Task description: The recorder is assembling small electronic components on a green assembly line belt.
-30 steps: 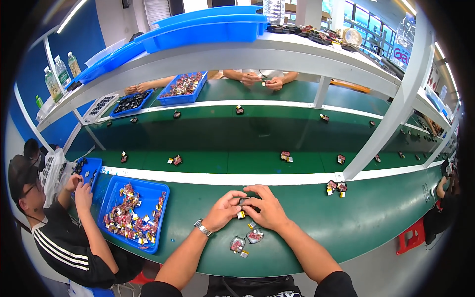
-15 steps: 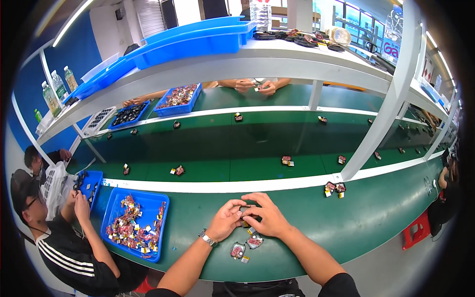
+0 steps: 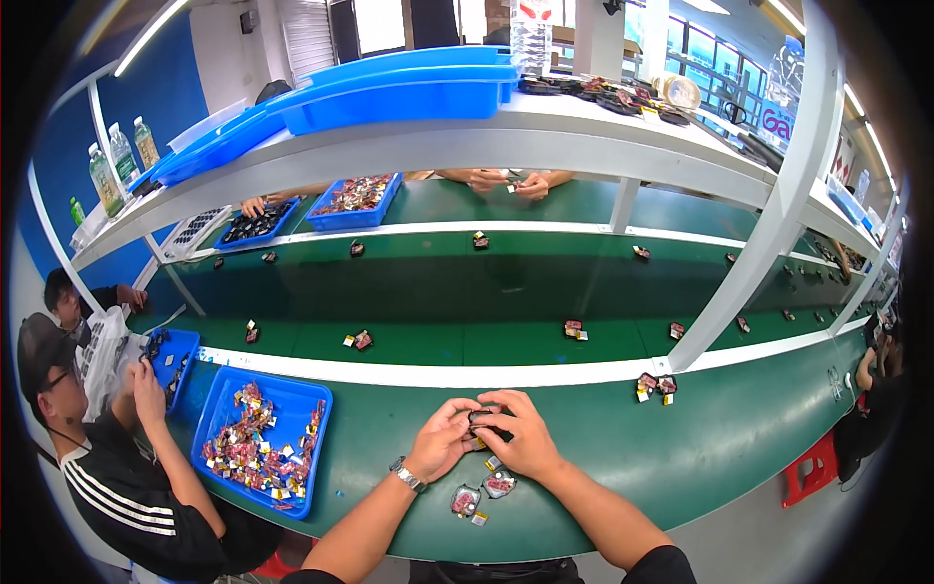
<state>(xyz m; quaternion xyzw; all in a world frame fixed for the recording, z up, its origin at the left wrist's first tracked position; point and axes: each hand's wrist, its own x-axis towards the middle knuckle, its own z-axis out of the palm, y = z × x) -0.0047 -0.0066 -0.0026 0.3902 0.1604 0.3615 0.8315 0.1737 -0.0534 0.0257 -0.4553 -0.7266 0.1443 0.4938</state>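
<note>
Both my hands meet over the green worktop (image 3: 623, 443), at about the middle of the view. My left hand (image 3: 440, 443) pinches one side of a small black-rimmed housing (image 3: 478, 418), which my fingers mostly cover. Thumb and fingers of my right hand (image 3: 525, 435) press on its other side. A yellow and white tab shows just below the fingers. Nearer me lie two similar clear, dark-edged housings with red circuit parts: one housing (image 3: 465, 500) toward the left, another housing (image 3: 499, 484) close to my right wrist.
A blue tray (image 3: 324, 428) of red, yellow-tabbed parts stands left of my forearm. Beside it a co-worker (image 3: 126, 477) handles small parts. Two assembled units (image 3: 656, 388) sit by the white rail (image 3: 438, 372). Beyond it, a green belt (image 3: 418, 292) carries spaced units under a white shelf (image 3: 623, 144).
The whole view has shifted slightly. My hands stay on the same housing, with the right fingers a little more curled over it. The co-worker's hands at left have moved slightly.
</note>
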